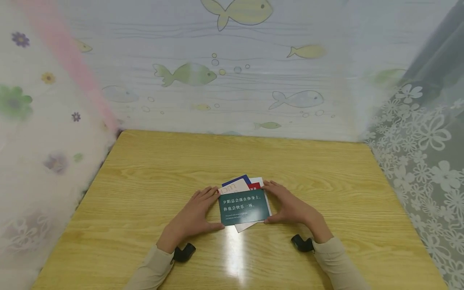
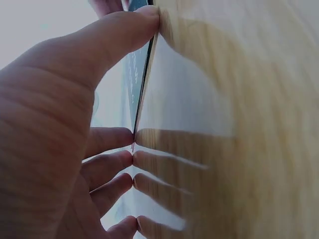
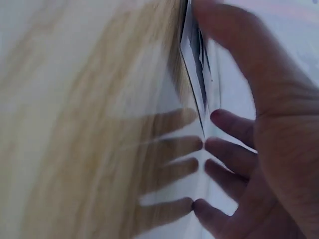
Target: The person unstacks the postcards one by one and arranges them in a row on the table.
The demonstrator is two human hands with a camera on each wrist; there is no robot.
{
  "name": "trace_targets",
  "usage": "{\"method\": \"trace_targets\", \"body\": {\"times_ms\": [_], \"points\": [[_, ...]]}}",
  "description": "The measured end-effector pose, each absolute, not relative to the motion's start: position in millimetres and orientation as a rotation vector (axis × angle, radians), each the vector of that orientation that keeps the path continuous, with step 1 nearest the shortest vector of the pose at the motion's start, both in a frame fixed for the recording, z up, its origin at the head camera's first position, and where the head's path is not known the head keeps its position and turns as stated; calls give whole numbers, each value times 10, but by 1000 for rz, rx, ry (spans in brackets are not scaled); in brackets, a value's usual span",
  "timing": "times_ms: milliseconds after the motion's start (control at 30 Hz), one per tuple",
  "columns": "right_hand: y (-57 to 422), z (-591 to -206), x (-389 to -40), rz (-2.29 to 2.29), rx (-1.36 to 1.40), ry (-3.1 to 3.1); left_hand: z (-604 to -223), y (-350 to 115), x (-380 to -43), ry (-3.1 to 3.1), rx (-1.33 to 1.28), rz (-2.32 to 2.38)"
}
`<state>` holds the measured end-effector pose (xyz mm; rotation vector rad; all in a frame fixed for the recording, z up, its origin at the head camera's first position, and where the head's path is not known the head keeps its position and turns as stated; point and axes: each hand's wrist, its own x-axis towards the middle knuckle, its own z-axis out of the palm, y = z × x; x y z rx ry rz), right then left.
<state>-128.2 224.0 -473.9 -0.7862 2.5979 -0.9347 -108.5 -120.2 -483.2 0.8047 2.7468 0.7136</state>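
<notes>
A dark green card (image 1: 244,215) with white writing tops a fanned stack of cards in the middle of the table, seen in the head view. From under it stick out a pale pink card (image 1: 233,187), a blue card (image 1: 238,180), a red card (image 1: 255,186) and a white card (image 1: 257,180). My left hand (image 1: 192,213) rests at the stack's left side, its thumb at the green card's near corner and its fingertips on the table. At the right side lies my right hand (image 1: 291,205), fingers outstretched, thumb by the near right corner. Both wrist views show the stack edge-on, close to the tabletop.
The wooden table (image 1: 163,161) is glossy, with a bright reflection before the cards. A fish-print curtain (image 1: 235,100) hangs along its far edge, a flowered cloth (image 1: 47,141) on the left and a lace curtain (image 1: 427,161) on the right. Black devices (image 1: 185,253) sit at both wrists.
</notes>
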Motion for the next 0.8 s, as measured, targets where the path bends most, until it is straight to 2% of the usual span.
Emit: {"method": "trace_targets", "body": {"times_ms": [800], "points": [[2338, -4682, -1186, -1129, -921, 2677, -4829, -1174, -1079, 2719, 858, 781]]}}
